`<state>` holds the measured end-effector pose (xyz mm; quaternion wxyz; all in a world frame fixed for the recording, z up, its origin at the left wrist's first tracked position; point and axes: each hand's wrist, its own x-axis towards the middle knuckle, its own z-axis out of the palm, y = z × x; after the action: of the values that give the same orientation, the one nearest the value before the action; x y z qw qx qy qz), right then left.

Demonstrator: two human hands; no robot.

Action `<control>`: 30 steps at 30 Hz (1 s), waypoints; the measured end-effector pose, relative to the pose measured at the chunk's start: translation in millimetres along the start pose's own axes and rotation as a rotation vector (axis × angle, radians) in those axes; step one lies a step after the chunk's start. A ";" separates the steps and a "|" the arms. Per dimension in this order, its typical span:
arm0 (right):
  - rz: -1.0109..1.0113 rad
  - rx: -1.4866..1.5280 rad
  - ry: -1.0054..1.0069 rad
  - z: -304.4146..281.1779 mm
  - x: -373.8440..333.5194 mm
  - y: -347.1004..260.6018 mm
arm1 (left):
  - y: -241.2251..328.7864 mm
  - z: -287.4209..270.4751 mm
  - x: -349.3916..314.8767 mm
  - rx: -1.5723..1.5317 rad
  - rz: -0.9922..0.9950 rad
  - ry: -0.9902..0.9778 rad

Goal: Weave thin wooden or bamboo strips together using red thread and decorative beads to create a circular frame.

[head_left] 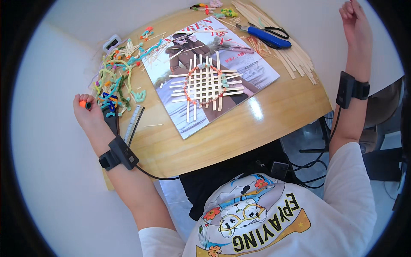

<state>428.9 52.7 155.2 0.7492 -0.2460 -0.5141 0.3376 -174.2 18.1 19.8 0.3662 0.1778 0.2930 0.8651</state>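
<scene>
At the table's left edge, my left hand (pixel 89 115) is closed around a small orange-and-black object (pixel 85 104) whose kind I cannot make out. My right hand (pixel 356 26) is raised at the far right, away from the table, fingers loosely bent with nothing visible in them. Between them, a lattice of woven pale wooden strips (pixel 203 85) lies flat on a magazine (pixel 256 81). A fuzzy orange and pale green ring (pixel 185 89) runs around the lattice, and the strip ends stick out past it. Neither hand touches the lattice.
Tangled coloured pipe cleaners (pixel 113 85) are heaped beside my left hand, near a ruler (pixel 134 125). A small white digital device (pixel 112 43) stands behind them. A blue-and-black-handled cutting tool (pixel 269 37) lies at the far right on loose wooden strips (pixel 295 60). Cables hang from both wrist bands.
</scene>
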 end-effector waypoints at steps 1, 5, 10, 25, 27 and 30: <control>-0.054 -0.059 0.029 -7.3 1.4 -3.5 | 3.4 -2.9 -0.7 -0.007 0.041 0.043; -0.153 -0.201 0.062 -12.6 4.1 -11.3 | 8.1 2.5 -2.6 0.029 0.007 -0.026; -0.348 -0.505 0.199 -7.8 4.0 -7.6 | 4.6 45.2 -38.4 0.385 -0.001 -0.138; 0.364 -0.041 -0.805 153.0 -130.8 89.8 | -49.3 111.4 -147.9 0.798 -0.182 -0.768; 0.505 0.018 -0.884 170.6 -149.4 105.2 | -53.2 107.9 -146.8 0.805 -0.189 -0.805; 0.667 0.183 -0.904 180.4 -165.6 127.9 | -54.6 110.7 -148.3 0.789 -0.227 -0.802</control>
<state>187.4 14.2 26.8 0.3255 -0.1602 -0.6468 0.6708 11.7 -19.0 55.9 0.4452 0.5826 0.4490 0.5106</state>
